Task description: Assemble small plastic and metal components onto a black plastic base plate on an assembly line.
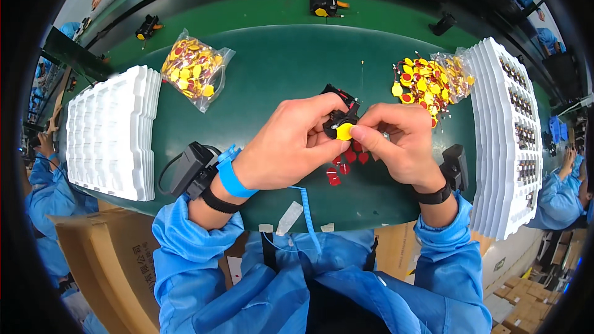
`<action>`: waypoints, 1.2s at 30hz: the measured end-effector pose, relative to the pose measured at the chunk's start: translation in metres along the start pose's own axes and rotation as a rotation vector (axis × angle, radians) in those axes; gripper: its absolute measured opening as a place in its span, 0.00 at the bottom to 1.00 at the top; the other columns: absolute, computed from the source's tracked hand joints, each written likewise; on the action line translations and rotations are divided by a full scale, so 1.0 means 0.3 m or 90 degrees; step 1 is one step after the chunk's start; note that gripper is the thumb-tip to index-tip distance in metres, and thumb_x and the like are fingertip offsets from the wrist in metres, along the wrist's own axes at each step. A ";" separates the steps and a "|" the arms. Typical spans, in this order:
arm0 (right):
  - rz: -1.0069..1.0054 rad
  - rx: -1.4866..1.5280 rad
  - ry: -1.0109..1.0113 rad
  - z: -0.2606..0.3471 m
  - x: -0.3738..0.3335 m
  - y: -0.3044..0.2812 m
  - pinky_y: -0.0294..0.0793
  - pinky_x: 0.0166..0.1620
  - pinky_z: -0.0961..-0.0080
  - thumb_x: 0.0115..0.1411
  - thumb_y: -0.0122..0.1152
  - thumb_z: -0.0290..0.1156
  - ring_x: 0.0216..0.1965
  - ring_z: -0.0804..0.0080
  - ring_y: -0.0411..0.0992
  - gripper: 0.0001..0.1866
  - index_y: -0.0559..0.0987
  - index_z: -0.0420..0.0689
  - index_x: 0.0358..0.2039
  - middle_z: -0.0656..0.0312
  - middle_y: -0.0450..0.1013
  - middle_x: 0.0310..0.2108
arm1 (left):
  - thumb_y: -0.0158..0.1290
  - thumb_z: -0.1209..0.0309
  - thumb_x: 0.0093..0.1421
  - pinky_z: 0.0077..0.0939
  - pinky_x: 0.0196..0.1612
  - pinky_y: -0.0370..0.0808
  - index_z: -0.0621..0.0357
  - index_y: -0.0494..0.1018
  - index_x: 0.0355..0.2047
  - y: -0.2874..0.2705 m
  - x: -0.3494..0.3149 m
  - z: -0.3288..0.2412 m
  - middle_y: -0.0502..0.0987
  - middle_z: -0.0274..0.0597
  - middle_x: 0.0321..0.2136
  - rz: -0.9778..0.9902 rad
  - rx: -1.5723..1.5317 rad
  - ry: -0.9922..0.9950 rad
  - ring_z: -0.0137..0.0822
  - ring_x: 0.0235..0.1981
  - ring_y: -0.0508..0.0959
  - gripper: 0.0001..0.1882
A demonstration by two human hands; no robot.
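Over the middle of the green work mat [278, 68], just above its near edge, a small black component [337, 120] is held up between both hands. It is pinched by the left hand [284, 148], fingers curled shut around its left side and underside, thumb tucked in beneath. From the other side a round yellow tab [344, 132] is pressed against the component's lower front face by the right hand [399, 142], thumb and forefinger closed on the tab's edge, the remaining fingers folded behind. So the component lies between the two grips, with its longer side seen running up and away toward the far side of the mat; red wires can be made out at its top end. The yellow tab sits at the near, lower end, on the right hand's side, and that hand is plainly the nearer to it. Directly below the hands, a few small red pieces [346, 162] are scattered on the mat. A loose heap of yellow-and-red tabs [421, 83] is seen well to the right, a clear bag of the same [193, 68] to the left. Stacked white trays [111, 130] flank the left edge, and filled trays [510, 130] the right.
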State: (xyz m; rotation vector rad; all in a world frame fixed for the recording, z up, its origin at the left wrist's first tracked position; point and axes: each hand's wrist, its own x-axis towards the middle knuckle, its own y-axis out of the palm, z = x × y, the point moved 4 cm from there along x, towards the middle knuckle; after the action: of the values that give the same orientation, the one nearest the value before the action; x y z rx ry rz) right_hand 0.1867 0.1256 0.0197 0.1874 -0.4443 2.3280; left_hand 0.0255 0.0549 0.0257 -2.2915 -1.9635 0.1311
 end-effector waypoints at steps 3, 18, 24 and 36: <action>-0.005 0.048 0.048 0.000 -0.001 -0.006 0.68 0.25 0.83 0.59 0.65 0.23 0.21 0.83 0.71 0.05 0.80 0.35 0.28 0.63 0.75 0.20 | 0.61 0.79 0.58 0.14 0.24 0.59 0.65 0.71 0.44 -0.001 -0.003 -0.006 0.68 0.27 0.24 0.007 -0.036 -0.030 0.14 0.24 0.64 0.15; -0.009 0.162 -0.006 0.000 -0.003 0.023 0.78 0.42 0.78 0.57 0.67 0.30 0.36 0.77 0.77 0.30 0.71 0.34 0.58 0.53 0.79 0.37 | 0.57 0.77 0.63 0.13 0.25 0.62 0.65 0.69 0.46 0.016 -0.042 -0.050 0.70 0.29 0.29 0.003 -0.144 0.023 0.14 0.26 0.65 0.13; -0.103 0.046 -0.091 -0.011 -0.004 0.024 0.75 0.31 0.85 0.54 0.67 0.31 0.26 0.84 0.73 0.24 0.77 0.32 0.50 0.59 0.79 0.31 | 0.57 0.79 0.62 0.13 0.23 0.59 0.65 0.69 0.45 0.028 -0.033 -0.009 0.70 0.29 0.28 -0.049 -0.052 0.107 0.14 0.25 0.64 0.12; -0.170 -0.239 -0.208 0.050 -0.044 -0.009 0.72 0.27 0.83 0.49 0.68 0.35 0.21 0.78 0.73 0.27 0.79 0.34 0.49 0.60 0.77 0.27 | 0.50 0.68 0.69 0.14 0.19 0.61 0.65 0.71 0.42 0.066 -0.033 0.019 0.70 0.31 0.22 -0.052 -0.222 0.043 0.18 0.16 0.65 0.11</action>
State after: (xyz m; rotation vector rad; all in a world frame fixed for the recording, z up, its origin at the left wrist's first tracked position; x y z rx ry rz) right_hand 0.1980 0.1133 0.0308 0.4191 -0.9467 1.9167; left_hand 0.0424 0.0422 0.0171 -2.3671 -2.1863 -0.3168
